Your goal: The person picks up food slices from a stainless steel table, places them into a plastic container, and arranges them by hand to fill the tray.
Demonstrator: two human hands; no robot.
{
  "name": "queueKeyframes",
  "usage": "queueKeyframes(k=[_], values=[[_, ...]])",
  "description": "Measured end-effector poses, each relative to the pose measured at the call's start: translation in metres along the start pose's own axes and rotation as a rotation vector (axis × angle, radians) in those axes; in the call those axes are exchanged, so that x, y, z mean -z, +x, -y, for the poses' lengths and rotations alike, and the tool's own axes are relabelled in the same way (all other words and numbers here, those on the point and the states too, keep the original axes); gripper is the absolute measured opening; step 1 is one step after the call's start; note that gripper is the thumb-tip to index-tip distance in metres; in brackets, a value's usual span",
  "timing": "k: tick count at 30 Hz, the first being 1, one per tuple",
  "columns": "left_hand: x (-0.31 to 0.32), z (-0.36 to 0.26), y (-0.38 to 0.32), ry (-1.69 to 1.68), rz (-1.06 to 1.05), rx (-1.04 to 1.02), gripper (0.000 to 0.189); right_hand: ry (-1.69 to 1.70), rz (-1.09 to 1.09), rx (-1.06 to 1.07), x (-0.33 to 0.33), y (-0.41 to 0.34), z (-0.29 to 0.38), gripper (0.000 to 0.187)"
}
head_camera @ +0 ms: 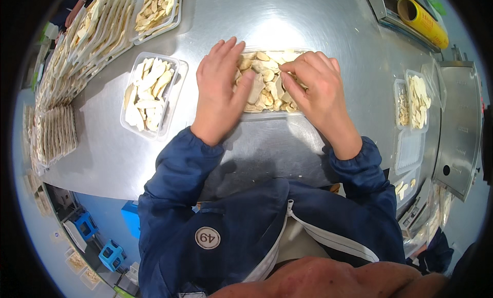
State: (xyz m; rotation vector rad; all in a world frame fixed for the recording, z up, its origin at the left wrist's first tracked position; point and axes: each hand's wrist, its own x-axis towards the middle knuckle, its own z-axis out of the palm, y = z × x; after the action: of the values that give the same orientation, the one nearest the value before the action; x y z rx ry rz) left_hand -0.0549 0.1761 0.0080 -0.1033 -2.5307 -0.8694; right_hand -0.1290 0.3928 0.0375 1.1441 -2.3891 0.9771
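Note:
Before me a clear plastic tray point(269, 115) filled with sliced mushrooms point(265, 80) lies on a stainless steel table point(246, 144). My left hand point(220, 92) is at the tray's left end, its thumb spread from the fingers and over the slices; nothing shows in its grasp. Over the right end, my right hand point(319, 82) has thumb and forefinger drawn close together at the slices. Whether a slice is pinched between them is not clear. Parts of the tray's two ends are hidden under my hands.
Left stands another tray point(165, 119) of pale slices, with stacked filled trays point(104, 32) behind. A yellow film roll point(425, 24) rests in a metal wrapping machine point(375, 7) at far right. Small trays point(412, 149) line the right side beside a steel appliance point(456, 124).

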Motion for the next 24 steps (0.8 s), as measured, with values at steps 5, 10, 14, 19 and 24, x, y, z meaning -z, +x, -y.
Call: queueKeyframes(k=[5,10,14,19,24], values=[[0.006,0.015,0.002,-0.41,-0.147,0.219,0.04,0.0,0.071,0.009,-0.009,0.014,-0.005,0.006],[0.009,0.008,0.003,-0.492,-0.137,0.295,0.037,0.0,0.082,0.002,-0.012,0.016,-0.009,0.008],[0.009,0.01,0.003,-0.437,-0.117,0.276,0.038,-0.002,0.108,0.004,-0.01,0.014,-0.007,0.011],[0.006,0.011,0.003,-0.401,-0.087,0.224,0.04,-0.037,0.155,0.023,-0.008,0.012,-0.001,0.016],[0.006,0.012,0.003,-0.182,-0.059,0.106,0.043,-0.061,0.174,0.008,-0.008,0.012,0.0,0.019]])
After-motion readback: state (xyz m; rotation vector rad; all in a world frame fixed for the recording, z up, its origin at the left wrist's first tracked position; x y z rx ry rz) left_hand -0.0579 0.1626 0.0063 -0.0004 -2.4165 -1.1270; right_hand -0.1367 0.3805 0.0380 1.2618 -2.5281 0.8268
